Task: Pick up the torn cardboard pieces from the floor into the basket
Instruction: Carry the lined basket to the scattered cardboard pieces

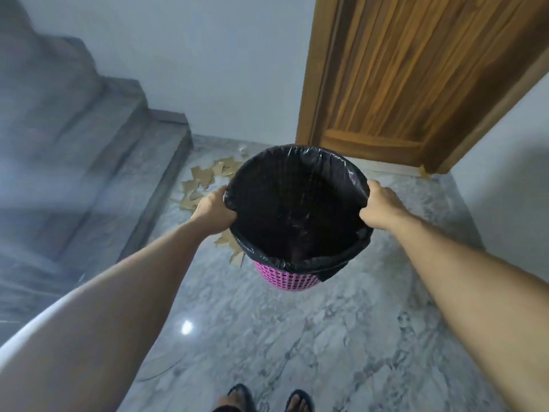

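Note:
A pink lattice basket [285, 279] lined with a black plastic bag hangs in the air in front of me, its inside dark with nothing visible in it. My left hand [213, 210] grips the rim on the left and my right hand [381, 207] grips the rim on the right. Several torn brown cardboard pieces [205, 176] lie scattered on the marble floor beyond and left of the basket, near the bottom stair. More pieces [230, 243] show just under the basket's left side; the basket hides part of the pile.
Grey stone stairs [98, 162] rise on the left. A wooden door [401, 81] stands at the back right, with a white wall [505, 185] to its right. My sandalled feet [267, 401] stand on the marble floor [297, 337] at the bottom edge.

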{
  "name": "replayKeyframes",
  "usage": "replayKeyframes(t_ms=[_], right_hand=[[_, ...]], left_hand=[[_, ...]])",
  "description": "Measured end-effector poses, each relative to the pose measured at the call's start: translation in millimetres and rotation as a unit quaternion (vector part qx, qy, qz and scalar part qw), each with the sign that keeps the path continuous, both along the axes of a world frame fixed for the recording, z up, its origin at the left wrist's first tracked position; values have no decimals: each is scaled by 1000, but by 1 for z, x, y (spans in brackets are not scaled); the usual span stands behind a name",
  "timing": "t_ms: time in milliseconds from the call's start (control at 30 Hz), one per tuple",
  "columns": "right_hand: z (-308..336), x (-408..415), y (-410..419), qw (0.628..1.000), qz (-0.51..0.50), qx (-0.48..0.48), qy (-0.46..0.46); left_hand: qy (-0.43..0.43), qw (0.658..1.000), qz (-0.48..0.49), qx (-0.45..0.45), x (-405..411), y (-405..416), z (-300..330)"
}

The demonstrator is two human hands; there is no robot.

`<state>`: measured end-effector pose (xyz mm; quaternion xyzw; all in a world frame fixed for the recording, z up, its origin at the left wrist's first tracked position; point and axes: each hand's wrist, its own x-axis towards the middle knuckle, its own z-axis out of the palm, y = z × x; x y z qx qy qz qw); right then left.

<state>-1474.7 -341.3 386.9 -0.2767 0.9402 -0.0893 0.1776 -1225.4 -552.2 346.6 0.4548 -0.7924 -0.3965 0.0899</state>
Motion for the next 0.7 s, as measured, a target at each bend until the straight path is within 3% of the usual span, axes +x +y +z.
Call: replayKeyframes(t_ms=[367, 700], right_hand=[[-77, 14, -205, 992, 123, 21, 3], [-216, 92, -363, 971, 209, 5, -116]], left_hand=[[-55, 989, 136, 16, 64, -125, -72], [-103, 967, 234, 20, 160, -215, -201]])
